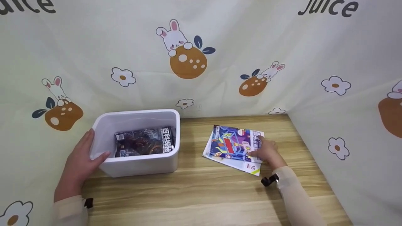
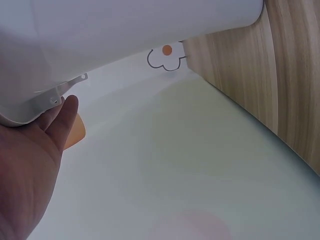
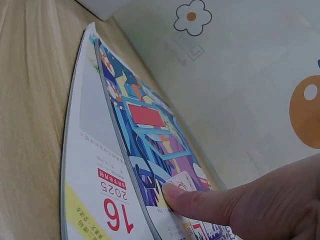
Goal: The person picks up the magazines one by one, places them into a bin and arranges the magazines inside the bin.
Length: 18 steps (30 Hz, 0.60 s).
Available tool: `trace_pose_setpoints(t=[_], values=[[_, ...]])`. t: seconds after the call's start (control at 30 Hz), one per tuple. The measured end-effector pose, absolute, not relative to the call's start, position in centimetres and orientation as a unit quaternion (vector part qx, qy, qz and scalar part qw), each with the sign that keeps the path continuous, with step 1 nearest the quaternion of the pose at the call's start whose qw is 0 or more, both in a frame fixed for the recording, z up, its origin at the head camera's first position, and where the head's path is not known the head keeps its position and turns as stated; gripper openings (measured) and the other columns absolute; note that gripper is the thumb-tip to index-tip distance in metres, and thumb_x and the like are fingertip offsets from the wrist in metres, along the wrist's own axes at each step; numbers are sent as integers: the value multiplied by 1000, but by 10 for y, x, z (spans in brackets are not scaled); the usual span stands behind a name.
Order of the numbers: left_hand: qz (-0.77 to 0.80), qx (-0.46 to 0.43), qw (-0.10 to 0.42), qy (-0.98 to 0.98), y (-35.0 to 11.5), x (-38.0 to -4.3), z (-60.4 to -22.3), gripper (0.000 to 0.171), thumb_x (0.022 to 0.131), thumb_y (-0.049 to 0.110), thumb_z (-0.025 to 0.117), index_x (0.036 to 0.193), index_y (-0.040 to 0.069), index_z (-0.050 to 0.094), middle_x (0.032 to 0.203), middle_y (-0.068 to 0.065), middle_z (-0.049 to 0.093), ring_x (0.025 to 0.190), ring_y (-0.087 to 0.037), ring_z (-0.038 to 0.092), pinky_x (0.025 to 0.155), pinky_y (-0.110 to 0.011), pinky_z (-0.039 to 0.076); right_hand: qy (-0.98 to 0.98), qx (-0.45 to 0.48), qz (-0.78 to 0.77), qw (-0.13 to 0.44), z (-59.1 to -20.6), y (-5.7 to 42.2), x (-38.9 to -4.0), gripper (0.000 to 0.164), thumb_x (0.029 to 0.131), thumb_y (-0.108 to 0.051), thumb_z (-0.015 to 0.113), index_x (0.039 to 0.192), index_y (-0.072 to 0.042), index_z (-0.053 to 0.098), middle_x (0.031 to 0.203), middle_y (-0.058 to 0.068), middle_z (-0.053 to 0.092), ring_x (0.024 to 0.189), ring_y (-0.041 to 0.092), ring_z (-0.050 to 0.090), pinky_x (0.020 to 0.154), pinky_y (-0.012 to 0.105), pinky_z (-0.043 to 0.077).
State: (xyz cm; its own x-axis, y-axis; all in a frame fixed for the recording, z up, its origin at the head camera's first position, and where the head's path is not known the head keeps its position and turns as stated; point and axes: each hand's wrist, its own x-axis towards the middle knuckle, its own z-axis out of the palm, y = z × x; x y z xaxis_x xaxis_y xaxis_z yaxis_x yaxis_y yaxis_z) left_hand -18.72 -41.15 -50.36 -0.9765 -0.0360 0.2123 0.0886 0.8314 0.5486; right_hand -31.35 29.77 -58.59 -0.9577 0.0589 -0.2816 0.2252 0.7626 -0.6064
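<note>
A white plastic bin (image 1: 141,164) stands on the left of the table, with a dark-covered magazine (image 1: 143,141) lying inside. My left hand (image 1: 80,161) grips its left front corner, thumb over the rim and fingers along the outer wall. In the left wrist view, the hand (image 2: 30,165) is under the bin's flared rim. To the right lies a colourful purple-blue magazine (image 1: 232,142) over a white one (image 1: 240,164) marked 16. My right hand (image 1: 267,152) touches the upper magazine's right end. Its thumb (image 3: 192,200) rests on the cover; the other fingers are mostly hidden.
The wood-grain table (image 1: 194,194) meets a pale printed cloth (image 1: 141,47) at the back and on both sides. The bin's back rim is close to the rear cloth. A strip of table separates the bin from the magazines. Small black devices (image 1: 270,180) sit at both wrists.
</note>
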Motion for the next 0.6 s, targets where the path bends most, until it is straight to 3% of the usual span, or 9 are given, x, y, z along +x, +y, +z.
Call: trace_pose_setpoints(t=[0.17,0.4,0.6], values=[[-289,-22,117,-950,-411,-188,-505,109,101,56,74,178,9,12,182,-26,15,165,-54,16,124,-84,19,911,92,-371,154,-586,301,-318,122,80,-27,102,175,-6,27,163,42,30,144,55,40,123,65,42],[-291,-14,108,-950,-411,-190,-505,110,101,58,73,179,14,9,183,-23,13,165,-55,16,120,-87,21,922,66,-357,133,-592,306,-320,122,81,-30,101,174,-2,28,169,43,27,154,60,30,130,70,27],[-287,-9,105,-952,-412,-189,-505,111,101,59,73,179,15,7,183,-23,12,164,-58,16,116,-89,21,893,76,-423,133,-597,311,-321,114,84,-19,99,173,-2,30,167,39,36,149,54,45,128,63,35]])
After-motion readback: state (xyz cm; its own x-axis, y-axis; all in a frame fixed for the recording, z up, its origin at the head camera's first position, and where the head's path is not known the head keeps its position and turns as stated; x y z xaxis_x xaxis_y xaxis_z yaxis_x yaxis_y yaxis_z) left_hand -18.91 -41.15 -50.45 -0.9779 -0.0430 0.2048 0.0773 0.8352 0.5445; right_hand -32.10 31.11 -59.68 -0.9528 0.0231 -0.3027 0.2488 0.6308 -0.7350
